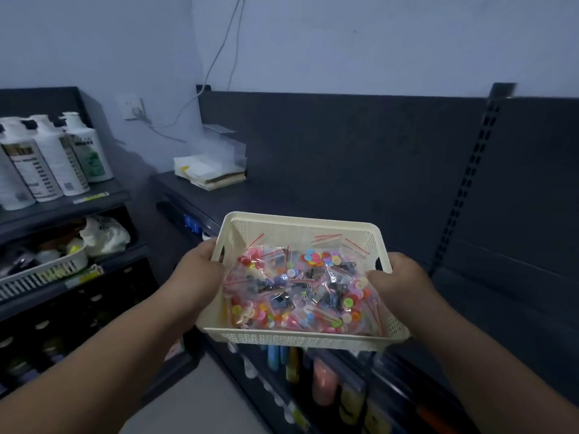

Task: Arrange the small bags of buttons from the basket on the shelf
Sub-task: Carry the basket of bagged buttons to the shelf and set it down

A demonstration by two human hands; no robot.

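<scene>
Far left, tall white plastic pump bottles (53,158) stand on a side rack, well apart from the work. The left hand (195,270) grips the left wall of the cream perforated plastic basket (300,222), fingers curled round its rim. The basket is held level in the air, its long axis running near to far, and the bare dark metal shelf (275,198) lies just beyond its far edge. So the coming move is likely forward, onto that surface. Inside, the small clear zip bags of coloured buttons (300,292) are heaped loosely, red seal strips pointing every way. Some hold bright round buttons and some hold darker pieces. The right hand (398,278) clamps the right rim, thumb inside, touching the bags and nearer to them than the left. Neither hand is free to pick until the basket is set down
</scene>
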